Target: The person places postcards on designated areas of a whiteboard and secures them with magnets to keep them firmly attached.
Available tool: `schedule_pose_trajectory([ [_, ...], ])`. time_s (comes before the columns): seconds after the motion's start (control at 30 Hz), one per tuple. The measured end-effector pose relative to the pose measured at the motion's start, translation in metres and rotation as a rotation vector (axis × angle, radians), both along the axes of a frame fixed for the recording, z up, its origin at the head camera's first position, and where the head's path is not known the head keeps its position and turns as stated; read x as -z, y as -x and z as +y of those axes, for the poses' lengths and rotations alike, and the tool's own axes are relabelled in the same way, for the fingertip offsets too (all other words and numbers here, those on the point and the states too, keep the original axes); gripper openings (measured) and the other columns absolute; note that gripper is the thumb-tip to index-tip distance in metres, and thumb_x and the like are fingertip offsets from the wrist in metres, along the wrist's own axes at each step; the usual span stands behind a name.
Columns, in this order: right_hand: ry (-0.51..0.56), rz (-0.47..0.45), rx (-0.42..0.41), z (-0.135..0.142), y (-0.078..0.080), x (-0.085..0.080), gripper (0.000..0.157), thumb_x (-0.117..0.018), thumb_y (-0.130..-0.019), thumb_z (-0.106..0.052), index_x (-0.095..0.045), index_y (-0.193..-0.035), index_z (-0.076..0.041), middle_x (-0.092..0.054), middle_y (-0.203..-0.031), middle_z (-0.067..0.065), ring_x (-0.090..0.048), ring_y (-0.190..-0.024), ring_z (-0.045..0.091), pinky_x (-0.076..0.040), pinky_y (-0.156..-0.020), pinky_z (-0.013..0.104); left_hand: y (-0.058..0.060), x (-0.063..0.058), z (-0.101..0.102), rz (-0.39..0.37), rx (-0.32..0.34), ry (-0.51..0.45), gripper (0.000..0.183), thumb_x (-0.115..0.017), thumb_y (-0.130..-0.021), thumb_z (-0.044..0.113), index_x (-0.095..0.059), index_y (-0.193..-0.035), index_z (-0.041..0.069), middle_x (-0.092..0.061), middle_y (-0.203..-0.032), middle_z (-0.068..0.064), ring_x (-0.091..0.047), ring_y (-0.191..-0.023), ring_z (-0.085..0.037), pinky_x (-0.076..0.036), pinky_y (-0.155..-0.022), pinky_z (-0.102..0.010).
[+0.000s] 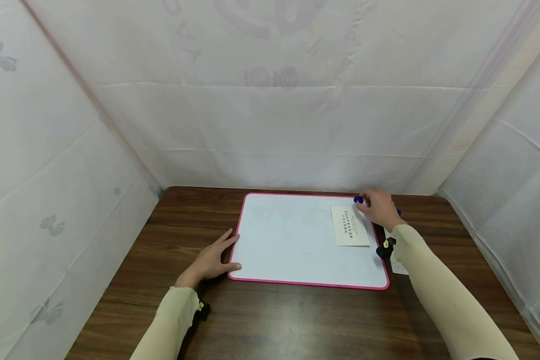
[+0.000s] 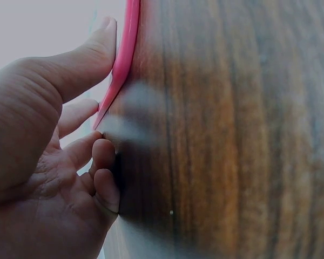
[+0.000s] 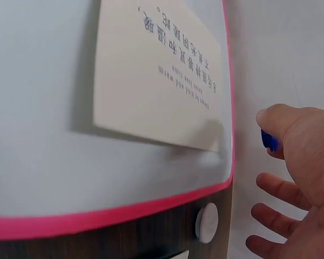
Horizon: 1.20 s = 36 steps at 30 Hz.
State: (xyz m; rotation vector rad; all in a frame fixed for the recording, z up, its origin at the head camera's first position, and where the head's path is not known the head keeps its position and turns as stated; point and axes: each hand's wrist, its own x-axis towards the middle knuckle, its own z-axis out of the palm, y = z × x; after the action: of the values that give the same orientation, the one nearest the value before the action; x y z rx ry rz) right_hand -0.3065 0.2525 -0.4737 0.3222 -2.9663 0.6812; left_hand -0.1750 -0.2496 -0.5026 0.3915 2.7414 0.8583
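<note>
A whiteboard with a pink frame lies on the table. At its left edge is my left hand, fingers spread, with the thumb over the pink frame near the lower left corner. A cream card with printed lettering lies on the right part of the board, and one edge of it stands slightly raised in the right wrist view. My right hand is over the board's upper right corner. Its thumb and forefinger pinch a small round blue magnet; the other fingers are loosely bent.
A white disc lies on the table beside the board. Another blue piece shows just past my right hand. Partly under my right forearm lies a second card. White sheeting hangs behind the brown table.
</note>
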Motion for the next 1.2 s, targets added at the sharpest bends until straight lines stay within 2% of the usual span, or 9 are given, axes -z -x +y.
schedule_pose_trajectory([
  [0.07,0.000,0.004,-0.004,-0.002,0.001,0.001,0.037,-0.070,-0.098,-0.019,-0.063,-0.125,0.006,-0.062,-0.095,0.016,-0.052,-0.094,0.034,-0.043,-0.086,0.054,0.000,0.000,0.000,0.003,-0.001,0.001,0.088,-0.080,-0.089,0.041,-0.037,-0.161,0.014,-0.020,-0.170,-0.016,-0.029,-0.149,-0.048,-0.026,-0.110,-0.075],
  [0.17,0.001,-0.005,0.002,-0.005,0.002,0.003,0.039,-0.070,-0.098,-0.021,-0.063,-0.127,0.005,-0.063,-0.103,0.020,-0.053,-0.100,0.037,-0.041,-0.094,0.059,0.000,-0.001,0.001,0.000,0.000,0.000,0.088,-0.080,-0.089,0.042,-0.037,-0.161,0.014,-0.020,-0.170,-0.016,-0.029,-0.149,-0.048,-0.026,-0.110,-0.075],
  [0.33,-0.008,-0.022,0.011,-0.011,0.006,0.007,0.039,-0.070,-0.099,-0.022,-0.063,-0.128,0.003,-0.062,-0.125,0.027,-0.050,-0.121,0.047,-0.037,-0.106,0.064,-0.001,-0.002,0.001,-0.005,0.002,-0.004,0.088,-0.079,-0.090,0.041,-0.036,-0.161,0.013,-0.018,-0.170,-0.016,-0.028,-0.149,-0.048,-0.025,-0.110,-0.076],
  [0.43,-0.003,-0.041,0.017,-0.015,0.007,0.008,0.040,-0.069,-0.099,-0.023,-0.062,-0.129,0.002,-0.058,-0.134,0.028,-0.045,-0.128,0.049,-0.037,-0.107,0.066,-0.002,-0.002,0.000,-0.007,0.000,-0.005,0.088,-0.080,-0.090,0.041,-0.036,-0.161,0.013,-0.019,-0.170,-0.016,-0.028,-0.149,-0.048,-0.025,-0.110,-0.076],
  [0.9,0.030,-0.078,0.051,-0.027,0.010,0.010,0.036,-0.069,-0.099,-0.024,-0.064,-0.127,-0.002,-0.054,-0.135,0.028,-0.041,-0.126,0.050,-0.039,-0.104,0.068,-0.001,0.000,0.001,-0.010,-0.010,-0.005,0.088,-0.080,-0.090,0.041,-0.036,-0.161,0.015,-0.019,-0.170,-0.014,-0.027,-0.150,-0.048,-0.024,-0.111,-0.076],
  [1.2,0.011,-0.109,0.062,-0.033,0.012,0.014,0.040,-0.071,-0.098,-0.025,-0.063,-0.129,-0.001,-0.051,-0.138,0.028,-0.040,-0.124,0.048,-0.039,-0.104,0.067,-0.002,0.000,0.001,-0.011,-0.008,-0.009,0.087,-0.080,-0.090,0.040,-0.036,-0.161,0.014,-0.018,-0.170,-0.014,-0.028,-0.150,-0.047,-0.025,-0.111,-0.075],
])
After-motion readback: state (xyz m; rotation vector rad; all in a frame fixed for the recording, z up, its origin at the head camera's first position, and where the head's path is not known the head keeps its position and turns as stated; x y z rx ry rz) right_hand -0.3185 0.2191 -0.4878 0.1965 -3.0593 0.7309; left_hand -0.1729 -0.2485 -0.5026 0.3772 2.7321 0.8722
